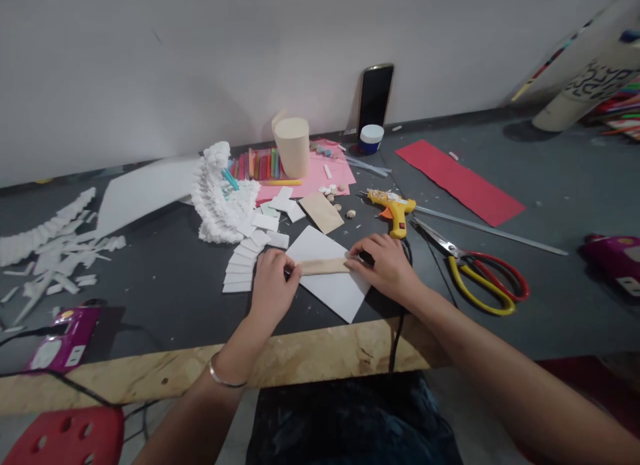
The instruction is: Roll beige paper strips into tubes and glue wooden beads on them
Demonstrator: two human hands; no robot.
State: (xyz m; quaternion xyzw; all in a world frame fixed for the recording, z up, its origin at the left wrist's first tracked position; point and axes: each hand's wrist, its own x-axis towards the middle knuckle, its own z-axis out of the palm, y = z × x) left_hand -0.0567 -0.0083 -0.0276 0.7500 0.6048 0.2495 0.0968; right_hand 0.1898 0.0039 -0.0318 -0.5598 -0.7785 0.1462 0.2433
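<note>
A narrow tan strip [324,267] lies across a white square sheet [345,297] near the table's front edge. My left hand [276,278] pinches the strip's left end, with a bracelet on that wrist. At the right end, my right hand [383,265] has its thumb and fingers closed on the same strip. Left of the sheet, several white rectangular pieces [239,268] are fanned in a curve. A tan rectangular piece [321,213] rests just beyond the sheet. A yellow glue gun [395,207] lies beyond my right hand, and scissors [470,268] with red and yellow handles lie to its right.
White crumpled material [215,205] and white scraps [55,258] occupy the left. A cream cup-shaped object [293,147] stands on pink paper [345,168]. A phone [376,95] leans on the wall behind a small jar [371,139]. Red paper [457,181] lies right; purple devices [67,338] sit at both sides.
</note>
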